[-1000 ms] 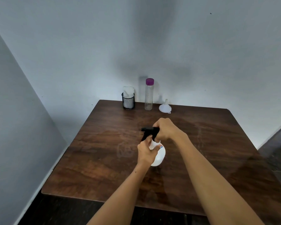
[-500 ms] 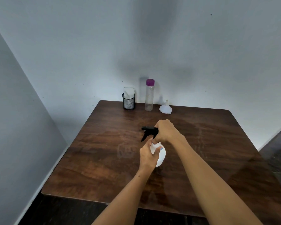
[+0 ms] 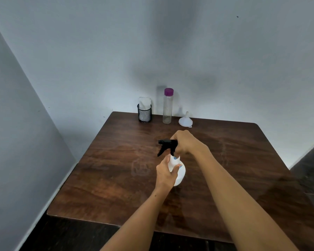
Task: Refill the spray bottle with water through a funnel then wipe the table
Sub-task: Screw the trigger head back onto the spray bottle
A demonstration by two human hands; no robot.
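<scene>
Spray bottle (image 3: 179,171) upright, nozzle leftward

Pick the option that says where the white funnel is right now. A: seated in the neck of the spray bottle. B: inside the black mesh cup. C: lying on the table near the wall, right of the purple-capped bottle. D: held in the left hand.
C: the funnel rests wide end down on the table by the wall, just right of the purple-capped bottle, away from both hands.
</scene>
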